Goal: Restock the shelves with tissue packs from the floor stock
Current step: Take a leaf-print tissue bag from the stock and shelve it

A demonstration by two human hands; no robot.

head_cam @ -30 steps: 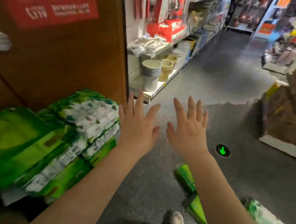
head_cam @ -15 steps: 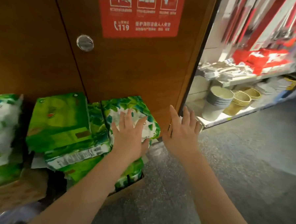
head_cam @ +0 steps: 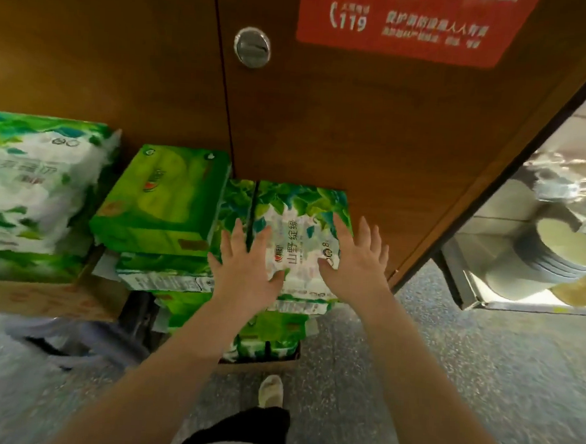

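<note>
Over the top pack of the floor stack, both hands reach forward with fingers straight and fanned. The left hand lies across the left part of the leaf-printed tissue pack, its fingers spanning the dark seam between this pack and the one beside it; whether the palm is pressing down or hovering just above cannot be told. The right hand is spread over the pack's right edge, thumb pointing inward toward the printed label. The label and the white middle of the pack show in the gap between the two hands. Neither hand is curled round anything.

That pack tops a pile of further green packs standing in a low cardboard box on the speckled grey floor. Just to its left, a plain green tissue pack sits tilted on more packs. Further left, a large white-and-green pack rests in another cardboard box.

Behind the stacks stands a brown wooden door with a round metal lock and a red notice. At right, a low shelf carries stacked pale buckets. A light shoe shows below, near the box.
</note>
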